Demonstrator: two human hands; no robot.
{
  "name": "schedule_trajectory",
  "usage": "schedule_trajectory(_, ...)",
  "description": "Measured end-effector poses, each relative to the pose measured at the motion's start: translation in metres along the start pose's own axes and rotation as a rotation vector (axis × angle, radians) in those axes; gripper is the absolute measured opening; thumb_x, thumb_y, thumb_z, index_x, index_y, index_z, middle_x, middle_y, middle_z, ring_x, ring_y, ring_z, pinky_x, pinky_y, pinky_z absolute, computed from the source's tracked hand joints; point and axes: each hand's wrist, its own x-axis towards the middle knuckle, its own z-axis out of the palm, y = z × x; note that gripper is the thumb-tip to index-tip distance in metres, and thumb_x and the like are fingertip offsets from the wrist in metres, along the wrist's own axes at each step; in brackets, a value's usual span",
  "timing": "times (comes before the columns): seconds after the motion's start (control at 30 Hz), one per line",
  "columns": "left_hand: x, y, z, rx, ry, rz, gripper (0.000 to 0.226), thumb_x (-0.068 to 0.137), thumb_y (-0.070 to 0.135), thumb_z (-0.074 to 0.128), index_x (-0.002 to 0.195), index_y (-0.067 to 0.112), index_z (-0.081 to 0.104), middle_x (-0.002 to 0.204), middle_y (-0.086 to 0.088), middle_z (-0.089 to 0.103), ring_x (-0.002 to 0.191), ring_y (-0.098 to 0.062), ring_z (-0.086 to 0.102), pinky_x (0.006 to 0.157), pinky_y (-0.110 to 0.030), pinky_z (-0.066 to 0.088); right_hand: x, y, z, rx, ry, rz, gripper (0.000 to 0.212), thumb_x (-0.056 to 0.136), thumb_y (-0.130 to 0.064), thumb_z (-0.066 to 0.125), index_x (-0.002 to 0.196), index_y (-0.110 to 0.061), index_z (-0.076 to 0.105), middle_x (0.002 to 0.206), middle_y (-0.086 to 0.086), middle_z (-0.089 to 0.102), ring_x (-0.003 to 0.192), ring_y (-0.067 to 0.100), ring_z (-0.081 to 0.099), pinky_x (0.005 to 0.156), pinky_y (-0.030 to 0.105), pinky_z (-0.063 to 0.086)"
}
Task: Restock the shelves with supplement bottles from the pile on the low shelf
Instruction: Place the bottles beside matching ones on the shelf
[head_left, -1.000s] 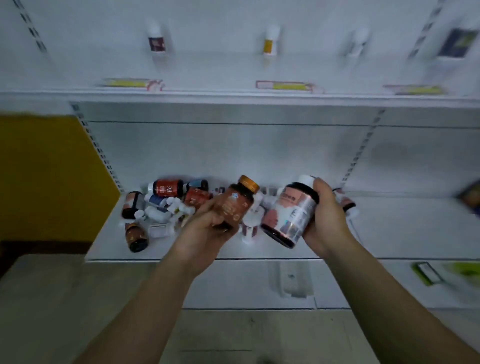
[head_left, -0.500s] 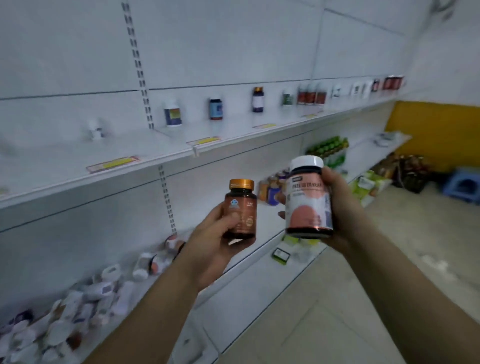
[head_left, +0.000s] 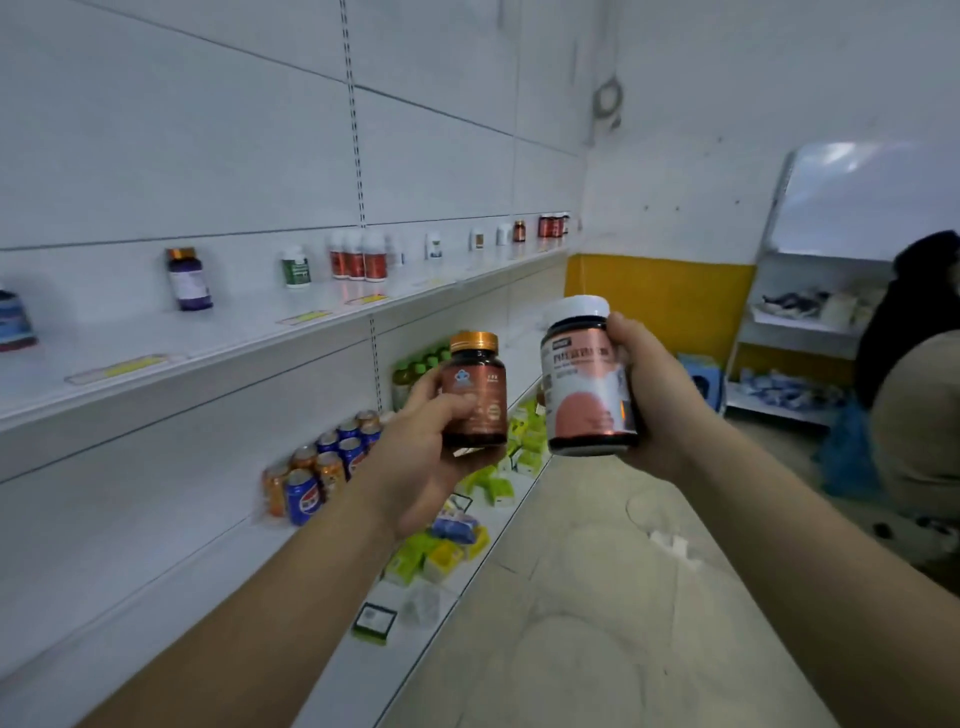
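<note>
The hands, left (head_left: 431, 457) and right (head_left: 654, 400), each grip 1 bottle, brown (head_left: 474, 392) and pink (head_left: 584, 379); the upper shelf (head_left: 218, 358) stays mostly unfilled.

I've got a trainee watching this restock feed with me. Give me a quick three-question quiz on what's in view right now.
1. True or false: the left hand grips the gold-capped brown bottle.
2. The white-capped bottle in the right hand has a label that is mostly: A) green, B) pink and white, C) blue.
3. What stands on the lower shelf just left of the left hand?

Key
1. True.
2. B.
3. A cluster of drink cans, blue ones and orange ones.
</note>
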Motion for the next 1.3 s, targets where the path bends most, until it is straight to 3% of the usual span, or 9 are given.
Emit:
schedule_trajectory(0.13,0.078,-0.013,0.007,-0.001,-0.017,0.000,0.030,0.088,0.004,0.043,0.112,0.019,0.055,0.103,-0.016,0.060,0.085,-0.028,0.060,0.071,-0.043,0.056,0.065,-0.007,-0.028,-0.102,-0.072,-0.156,0.061,0.064,-0.040,0.071,0.119,-0.020,0.053,0.099,0.011,0.069,0.078,0.026,0.070,0.064,0.041,0.057)
schedule_trajectory(0.27,0.174,-0.027,0.000,-0.019,-0.054,0.020,0.037,0.090,0.008,0.041,0.125,0.015,0.050,0.115,-0.020,0.058,0.089,-0.030,0.058,0.076,-0.046,0.053,0.161,-0.011,-0.055,-0.160,-0.033,-0.261,0.029,0.083,-0.025,0.067,0.110,-0.025,0.056,0.093,0.008,0.072,0.080,0.027,0.071,0.066,0.041,0.058)
schedule_trajectory(0.47,0.342,-0.034,-0.008,-0.047,-0.113,0.038,0.043,0.085,0.010,0.045,0.125,0.027,0.050,0.113,-0.019,0.059,0.089,-0.032,0.061,0.072,-0.044,0.054,0.322,-0.041,-0.096,-0.169,0.025,-0.230,0.027,0.089,-0.030,0.060,0.114,-0.022,0.056,0.093,0.009,0.073,0.080,0.028,0.072,0.062,0.037,0.056)
schedule_trajectory(0.8,0.586,-0.078,0.044,-0.006,-0.131,0.031,0.045,0.086,0.012,0.046,0.130,0.024,0.047,0.108,-0.017,0.061,0.088,-0.030,0.062,0.072,-0.043,0.056,0.526,-0.098,-0.224,-0.132,0.011,-0.305,0.031,0.088,-0.029,0.063,0.116,-0.021,0.052,0.089,0.007,0.073,0.080,0.028,0.072,0.063,0.039,0.056)
schedule_trajectory(0.97,0.701,-0.118,0.086,-0.012,-0.069,0.092,0.039,0.091,0.010,0.040,0.126,0.024,0.048,0.103,-0.015,0.064,0.083,-0.030,0.065,0.070,-0.043,0.056,0.625,-0.126,-0.310,-0.156,-0.101,-0.361,0.057,0.069,-0.031,0.077,0.119,-0.024,0.051,0.096,0.007,0.073,0.088,0.029,0.071,0.067,0.040,0.057)
schedule_trajectory(1.17,0.822,-0.145,0.136,-0.057,-0.006,0.101,0.038,0.091,0.010,0.038,0.126,0.022,0.049,0.104,-0.017,0.062,0.087,-0.034,0.060,0.070,-0.044,0.054,0.749,-0.163,-0.390,-0.202,-0.113,-0.315,0.040,0.072,-0.028,0.072,0.110,-0.028,0.057,0.090,0.004,0.073,0.081,0.026,0.071,0.064,0.038,0.055)
schedule_trajectory(1.3,0.903,-0.153,0.148,-0.013,0.031,0.124,0.033,0.090,0.009,0.040,0.116,0.025,0.055,0.105,-0.015,0.062,0.093,-0.033,0.057,0.072,-0.044,0.054,0.835,-0.175,-0.427,-0.166,-0.104,-0.268,0.029,0.081,-0.027,0.067,0.107,-0.031,0.057,0.088,0.005,0.073,0.079,0.025,0.072,0.066,0.041,0.056)
